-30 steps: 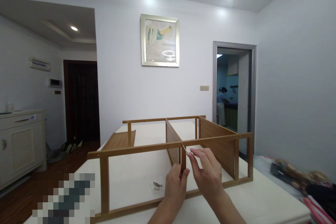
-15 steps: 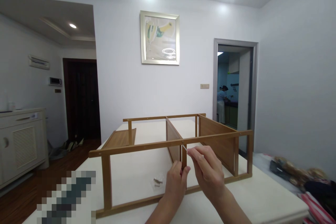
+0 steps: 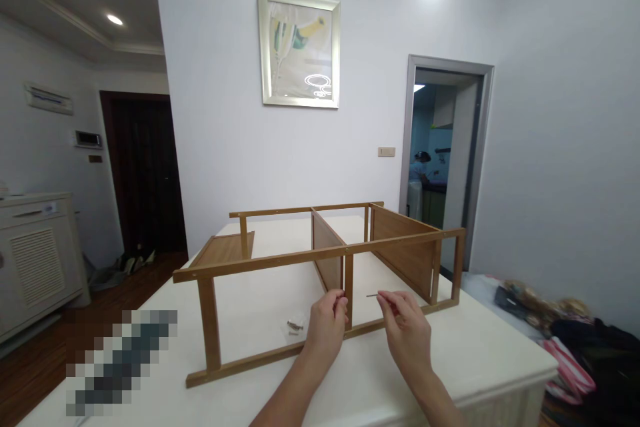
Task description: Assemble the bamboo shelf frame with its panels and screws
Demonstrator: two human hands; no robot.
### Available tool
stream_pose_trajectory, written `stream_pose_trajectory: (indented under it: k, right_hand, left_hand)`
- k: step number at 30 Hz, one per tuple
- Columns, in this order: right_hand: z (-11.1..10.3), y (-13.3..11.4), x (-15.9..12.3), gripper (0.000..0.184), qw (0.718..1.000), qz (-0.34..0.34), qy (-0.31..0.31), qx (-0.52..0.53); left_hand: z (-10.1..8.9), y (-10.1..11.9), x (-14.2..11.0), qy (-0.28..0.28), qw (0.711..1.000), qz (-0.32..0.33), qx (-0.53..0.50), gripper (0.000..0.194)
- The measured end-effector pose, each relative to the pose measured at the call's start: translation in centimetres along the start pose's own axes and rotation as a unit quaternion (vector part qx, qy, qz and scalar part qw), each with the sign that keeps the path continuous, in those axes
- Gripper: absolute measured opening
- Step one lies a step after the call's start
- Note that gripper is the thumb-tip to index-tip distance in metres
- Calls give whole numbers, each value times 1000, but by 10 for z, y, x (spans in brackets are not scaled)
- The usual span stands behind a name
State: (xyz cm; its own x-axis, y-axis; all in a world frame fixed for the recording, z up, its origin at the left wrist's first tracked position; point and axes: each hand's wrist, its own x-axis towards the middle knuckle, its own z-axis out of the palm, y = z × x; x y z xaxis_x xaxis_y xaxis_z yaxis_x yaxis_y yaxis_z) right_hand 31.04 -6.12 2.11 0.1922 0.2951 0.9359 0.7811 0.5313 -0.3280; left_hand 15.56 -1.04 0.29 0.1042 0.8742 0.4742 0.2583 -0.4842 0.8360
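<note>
Counter, open margin right of wooden frame, left hand curled by post, hold unclear, right hand, fingers pinching rod

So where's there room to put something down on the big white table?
Right of the right hand, the white tabletop is bare to its edge. Inside the brown wooden frame, there's bare space between its left post and the small metal screws. It's crowded around the middle post: left hand, thin metal rod.
</note>
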Motion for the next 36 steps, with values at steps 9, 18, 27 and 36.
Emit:
stream_pose_trajectory:
  k: [9, 18, 27, 36]
  right_hand:
    - [8, -30, -33, 13, 995, -19, -64, 75]
    - [28, -43, -50, 17, 969, 44, -208, 124]
    - [30, -35, -58, 26, 931, 61, -361, 15]
    - [86, -60, -15, 22, 841, 24, -521, -147]
  left_hand:
    - [-28, 5, -34, 7, 998, 28, 53, 27]
    - [-53, -17, -66, -18, 977, 48, 208, 19]
    - [-79, -22, -79, -53, 957, -38, 282, 21]
    - [-79, -29, -79, -15, 960, -42, 277, 19]
